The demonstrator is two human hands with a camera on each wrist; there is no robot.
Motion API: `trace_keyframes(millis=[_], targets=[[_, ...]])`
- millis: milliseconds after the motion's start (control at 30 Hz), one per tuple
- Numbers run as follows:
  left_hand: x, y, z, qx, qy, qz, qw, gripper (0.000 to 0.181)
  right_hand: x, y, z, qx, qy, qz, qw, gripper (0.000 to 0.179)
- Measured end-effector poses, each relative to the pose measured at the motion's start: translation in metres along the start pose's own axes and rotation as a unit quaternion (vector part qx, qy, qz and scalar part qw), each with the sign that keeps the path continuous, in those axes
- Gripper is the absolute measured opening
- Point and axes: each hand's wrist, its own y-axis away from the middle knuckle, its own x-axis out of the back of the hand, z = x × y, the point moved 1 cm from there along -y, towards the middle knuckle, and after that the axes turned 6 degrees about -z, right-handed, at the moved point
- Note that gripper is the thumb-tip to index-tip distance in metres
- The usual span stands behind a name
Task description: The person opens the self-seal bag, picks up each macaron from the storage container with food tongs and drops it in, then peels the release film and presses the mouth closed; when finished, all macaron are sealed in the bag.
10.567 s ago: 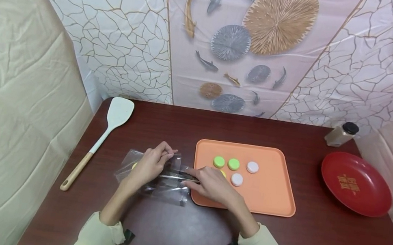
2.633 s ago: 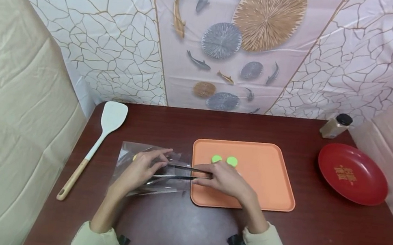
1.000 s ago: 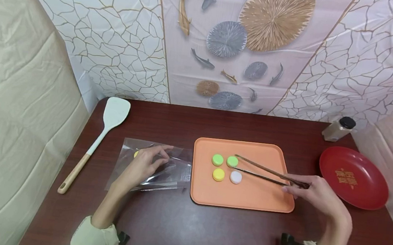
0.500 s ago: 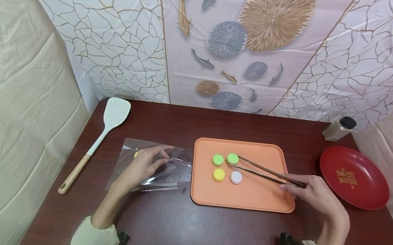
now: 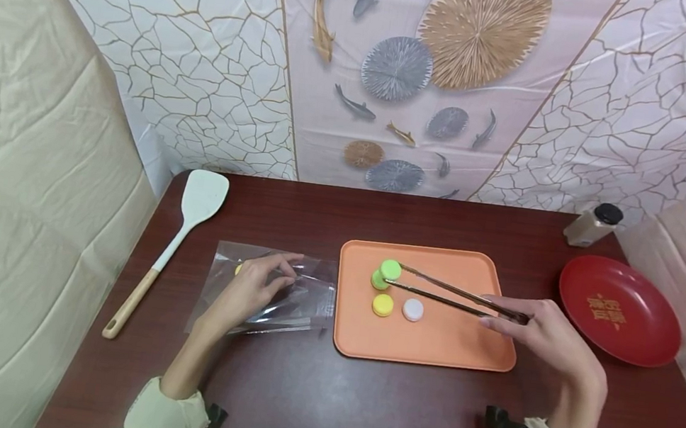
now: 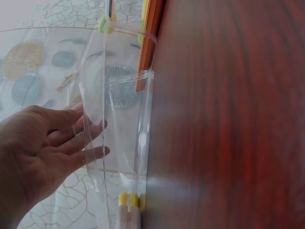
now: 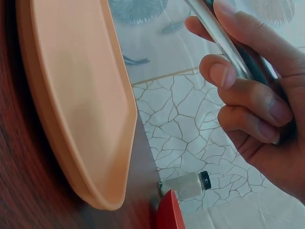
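Note:
My right hand (image 5: 559,340) grips metal tongs (image 5: 448,298), whose tips hold a green macaron (image 5: 390,270) above the orange tray (image 5: 461,350). In the head view it overlaps a second green macaron (image 5: 379,281). A yellow macaron (image 5: 382,305) and a white macaron (image 5: 412,310) lie on the tray nearer me. The left hand (image 5: 253,284) rests at a clear plastic bag (image 5: 305,309), thumb and fingers apart and touching the film near its mouth. Inside the bag, yellow macarons (image 6: 123,199) and pale ones (image 6: 122,215) show at the lower end.
A white spatula (image 5: 183,233) with a wooden handle lies at the left. On the right stand a red plate (image 5: 633,314) and a jar with a black lid (image 5: 592,225). The patterned wall cloth (image 5: 225,71) hangs behind the dark wood table (image 5: 319,411).
The tongs have closed on a green macaron, lifted it and moved it left over the other green one. One white macaron left the tray earlier. The left hand has stayed at the bag.

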Motion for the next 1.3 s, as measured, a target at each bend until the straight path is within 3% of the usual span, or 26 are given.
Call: trace_keyframes(millis=[333,600,800,967,1300], targets=[[0.002,0.0,0.0,0.001,0.009,-0.004,1.0,0.007,-0.008,-0.013,-0.021,0.011,-0.004,-0.013,0.9998,0.035],[0.004,0.0,0.0,-0.007,0.009,-0.008,0.9999,0.005,-0.026,-0.036,-0.039,0.102,0.0,-0.021,0.9946,0.031],[0.005,0.001,0.001,-0.006,0.01,-0.005,0.9999,0.005,-0.038,-0.048,-0.048,0.073,-0.024,-0.048,0.9959,0.033],[0.005,0.001,0.001,-0.004,0.017,-0.007,0.9998,0.004,-0.048,-0.055,-0.055,0.064,-0.01,-0.056,0.9963,0.032],[0.005,0.002,0.001,0.001,0.02,-0.01,0.9997,0.003,-0.074,-0.074,-0.072,0.098,0.0,-0.081,0.9919,0.027]])
